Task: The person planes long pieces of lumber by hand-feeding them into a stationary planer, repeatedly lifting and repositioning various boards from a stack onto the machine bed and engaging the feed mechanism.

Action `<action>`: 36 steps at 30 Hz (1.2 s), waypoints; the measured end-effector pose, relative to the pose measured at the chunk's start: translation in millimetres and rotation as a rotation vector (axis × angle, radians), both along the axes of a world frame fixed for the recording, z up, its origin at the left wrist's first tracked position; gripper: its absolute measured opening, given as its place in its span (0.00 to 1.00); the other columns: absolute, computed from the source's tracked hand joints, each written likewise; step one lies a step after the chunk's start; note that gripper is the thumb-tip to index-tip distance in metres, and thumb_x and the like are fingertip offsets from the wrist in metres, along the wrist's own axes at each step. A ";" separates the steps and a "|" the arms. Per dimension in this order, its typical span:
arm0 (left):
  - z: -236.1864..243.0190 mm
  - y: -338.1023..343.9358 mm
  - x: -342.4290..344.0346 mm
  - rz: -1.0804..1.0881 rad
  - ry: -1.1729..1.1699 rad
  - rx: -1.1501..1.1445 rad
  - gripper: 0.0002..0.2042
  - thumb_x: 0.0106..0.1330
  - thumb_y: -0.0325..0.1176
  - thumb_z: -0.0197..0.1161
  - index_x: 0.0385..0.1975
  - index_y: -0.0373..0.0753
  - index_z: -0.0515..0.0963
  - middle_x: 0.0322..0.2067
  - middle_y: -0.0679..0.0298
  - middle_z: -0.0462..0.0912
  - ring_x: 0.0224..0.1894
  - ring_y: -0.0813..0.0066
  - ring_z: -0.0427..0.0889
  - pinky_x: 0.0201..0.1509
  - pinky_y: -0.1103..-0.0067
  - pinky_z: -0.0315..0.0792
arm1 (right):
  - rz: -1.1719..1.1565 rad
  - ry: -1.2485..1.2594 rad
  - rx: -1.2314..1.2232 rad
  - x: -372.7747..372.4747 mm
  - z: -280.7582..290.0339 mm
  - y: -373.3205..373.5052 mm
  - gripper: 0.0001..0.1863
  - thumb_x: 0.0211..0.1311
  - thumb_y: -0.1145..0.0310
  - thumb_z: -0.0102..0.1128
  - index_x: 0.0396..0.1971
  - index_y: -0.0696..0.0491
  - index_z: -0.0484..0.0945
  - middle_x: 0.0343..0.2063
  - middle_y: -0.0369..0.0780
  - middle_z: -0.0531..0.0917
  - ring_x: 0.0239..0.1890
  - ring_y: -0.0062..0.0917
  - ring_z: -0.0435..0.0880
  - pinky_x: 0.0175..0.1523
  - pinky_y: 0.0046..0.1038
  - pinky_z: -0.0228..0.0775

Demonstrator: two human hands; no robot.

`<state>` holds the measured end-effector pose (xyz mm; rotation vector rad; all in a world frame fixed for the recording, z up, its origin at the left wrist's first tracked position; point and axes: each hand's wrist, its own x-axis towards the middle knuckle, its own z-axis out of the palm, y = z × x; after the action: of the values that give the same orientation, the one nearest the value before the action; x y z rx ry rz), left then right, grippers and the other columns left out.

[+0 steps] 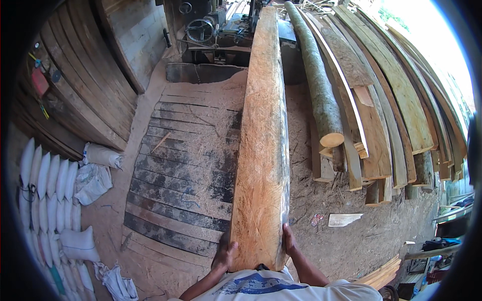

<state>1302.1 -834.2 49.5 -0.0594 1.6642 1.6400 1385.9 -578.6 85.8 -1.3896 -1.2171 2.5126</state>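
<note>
A long, thick wooden beam [260, 145] stretches straight out from my body toward the machine [206, 32] at the far end. Its near end rests against or just in front of my shirt. My left hand [225, 257] grips the beam's left side near that end, the thumb lying at the top edge. On the opposite side my right hand [289, 241] presses against the beam, thumb up along its edge. The fingers underneath both sides are mostly hidden. At the far end, the beam reaches beside the machine's handwheel [200, 30].
Sawdust-strewn slats [175, 175] cover the floor at left. Stacked white sacks [55, 175] stand farther left, below plank walls [80, 75]. To the right lie a round log [321, 85] and a pile of long boards [386, 85]. A wood offcut [345, 219] lies on the ground.
</note>
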 end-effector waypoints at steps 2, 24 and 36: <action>37.9 29.7 -33.9 -0.028 0.019 -0.113 0.33 0.65 0.57 0.56 0.56 0.30 0.70 0.52 0.53 0.77 0.53 0.62 0.74 0.59 0.70 0.66 | -0.011 0.016 -0.005 -18.8 -19.1 27.5 0.33 0.70 0.46 0.43 0.64 0.57 0.61 0.59 0.41 0.72 0.59 0.29 0.71 0.66 0.32 0.58; -12.3 314.8 -386.6 0.013 -0.117 -0.014 0.30 0.64 0.57 0.58 0.48 0.31 0.76 0.41 0.61 0.80 0.44 0.73 0.75 0.48 0.74 0.70 | 0.029 -0.069 0.088 -373.6 -40.9 321.0 0.38 0.66 0.39 0.44 0.65 0.54 0.61 0.59 0.41 0.71 0.58 0.29 0.70 0.65 0.30 0.55; -63.6 483.6 -585.4 0.088 0.016 -0.182 0.29 0.62 0.59 0.58 0.36 0.32 0.79 0.33 0.61 0.81 0.40 0.75 0.77 0.43 0.73 0.71 | 0.079 0.041 -0.001 -580.4 -71.5 504.2 0.37 0.70 0.42 0.38 0.67 0.56 0.55 0.64 0.42 0.65 0.65 0.31 0.64 0.70 0.30 0.50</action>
<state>716.7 -350.5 -14.0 -0.2132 1.8421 1.5522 805.4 -74.4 14.3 -1.3087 -1.2881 2.5795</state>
